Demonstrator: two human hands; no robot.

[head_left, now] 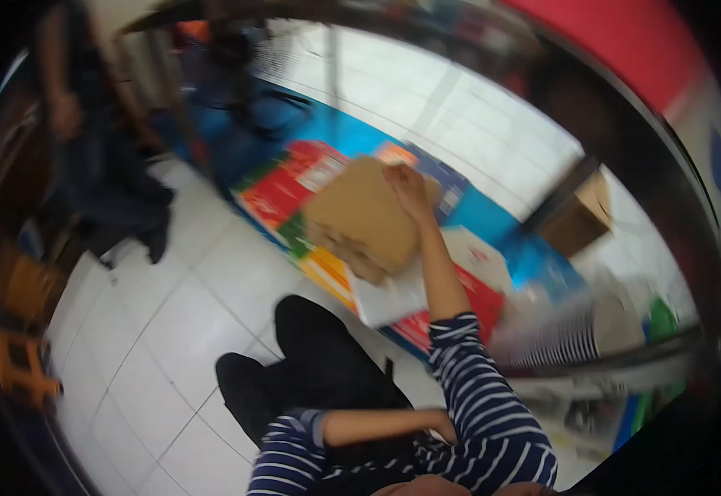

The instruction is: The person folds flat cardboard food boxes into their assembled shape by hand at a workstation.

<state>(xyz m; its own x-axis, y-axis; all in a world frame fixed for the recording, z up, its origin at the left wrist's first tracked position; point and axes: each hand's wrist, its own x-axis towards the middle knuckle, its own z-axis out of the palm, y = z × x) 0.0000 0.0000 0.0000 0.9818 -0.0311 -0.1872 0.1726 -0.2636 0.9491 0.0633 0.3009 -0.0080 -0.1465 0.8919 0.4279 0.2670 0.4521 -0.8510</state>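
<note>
My right hand (410, 190) reaches out over the table and is closed at the upper right edge of a tan bundle (360, 211). The bundle looks flat and soft-edged, with a crumpled lower side; whether it is paper or cloth I cannot make out. Under and around it lie a red and green printed sheet (282, 194), a white sheet (389, 298) and a red printed piece (480, 302). My left hand (439, 426) is bent in across my body, close to my right sleeve; its fingers are blurred and partly hidden.
The blue tabletop (488, 219) runs diagonally, with a dark frame around it. A cardboard box (575, 219) stands to the right, near a striped bag-like item (554, 343). Another person (108, 157) stands at upper left. An orange stool (21, 368) sits on the tiled floor.
</note>
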